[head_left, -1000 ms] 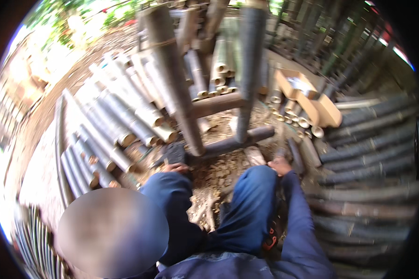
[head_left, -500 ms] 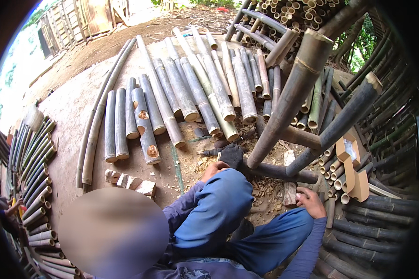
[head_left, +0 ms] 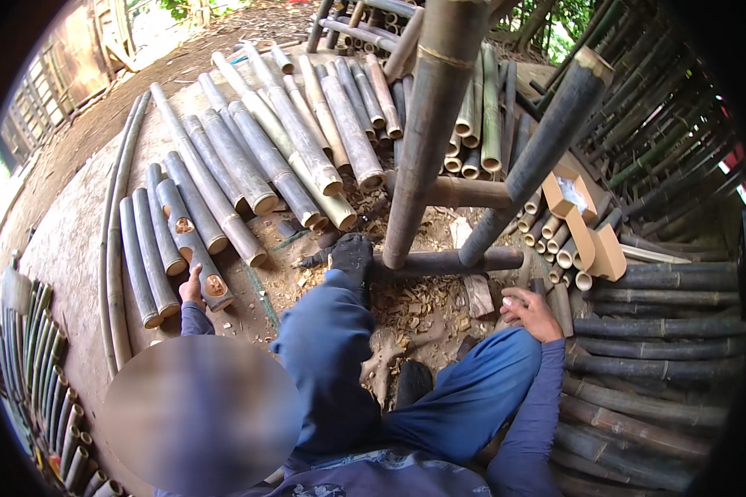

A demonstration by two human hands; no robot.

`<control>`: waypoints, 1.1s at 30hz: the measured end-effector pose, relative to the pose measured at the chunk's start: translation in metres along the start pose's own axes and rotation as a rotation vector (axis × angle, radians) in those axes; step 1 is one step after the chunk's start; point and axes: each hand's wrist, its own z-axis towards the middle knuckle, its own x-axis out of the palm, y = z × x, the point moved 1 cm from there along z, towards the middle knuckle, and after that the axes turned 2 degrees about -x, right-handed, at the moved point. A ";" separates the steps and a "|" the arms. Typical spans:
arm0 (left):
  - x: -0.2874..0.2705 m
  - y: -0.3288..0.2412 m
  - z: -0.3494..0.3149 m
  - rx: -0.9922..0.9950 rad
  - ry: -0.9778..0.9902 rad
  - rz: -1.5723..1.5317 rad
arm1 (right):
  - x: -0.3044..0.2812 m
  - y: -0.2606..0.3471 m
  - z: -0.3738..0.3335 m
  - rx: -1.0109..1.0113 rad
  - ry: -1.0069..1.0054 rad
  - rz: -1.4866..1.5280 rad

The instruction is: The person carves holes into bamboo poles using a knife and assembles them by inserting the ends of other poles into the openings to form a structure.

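Our left hand [head_left: 192, 287] reaches out to the left, fingers loosely spread, resting on the near end of a short bamboo section [head_left: 197, 257] that has a notch cut in it. That section lies on the ground [head_left: 75, 240] in a row of cut poles [head_left: 249, 166] fanning away to the far left. Our right hand [head_left: 529, 313] sits to the right, fingers curled; we cannot tell whether it pinches anything. It is just beside a small wood block [head_left: 477, 294] lying among chips [head_left: 414, 302]. Between our hands, our knees in blue trousers [head_left: 331, 348] point toward a bamboo frame [head_left: 431, 141], whose low crossbar [head_left: 448, 262] our dark shoe [head_left: 352, 255] touches. An open cardboard box [head_left: 584, 224] sits far right, near stacked dark poles [head_left: 655, 398].
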 end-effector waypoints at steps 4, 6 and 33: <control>0.001 0.017 0.029 0.106 -0.046 0.147 | -0.005 -0.004 -0.005 0.005 -0.079 0.011; 0.003 0.025 0.038 0.078 0.082 -0.057 | -0.002 -0.007 -0.003 -0.001 -0.087 0.038; 0.039 -0.007 -0.040 0.091 -0.337 0.412 | -0.003 -0.004 0.001 0.060 -0.075 0.025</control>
